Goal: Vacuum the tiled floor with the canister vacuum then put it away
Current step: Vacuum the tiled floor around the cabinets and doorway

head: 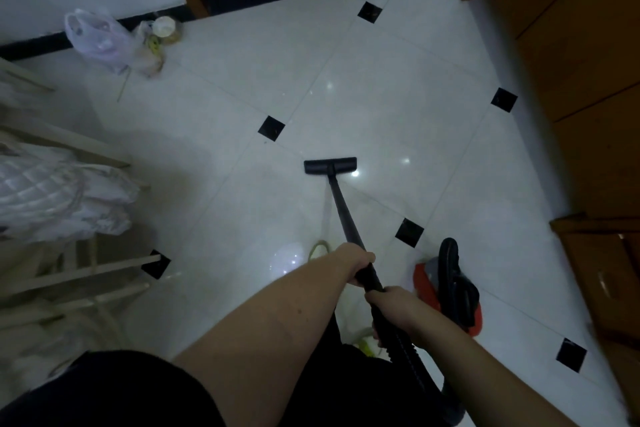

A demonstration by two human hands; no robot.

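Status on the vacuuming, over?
Left hand, right hand grip wand. Floor head flat on tile. Plastic bags ahead by wall.

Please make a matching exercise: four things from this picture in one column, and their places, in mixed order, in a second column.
Things:
1. nozzle
2. canister
3. plastic bag
4. left hand

Places:
A. by the far wall, left
B. on the wand, ahead of the right hand
C. flat on the tiles, centre
D. on the floor, right of the hands

Pairs: 1-C, 2-D, 3-A, 4-B

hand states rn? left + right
Left hand: closed around the black vacuum wand.
Right hand: closed around the same wand's lower end, nearer the ribbed black hose.
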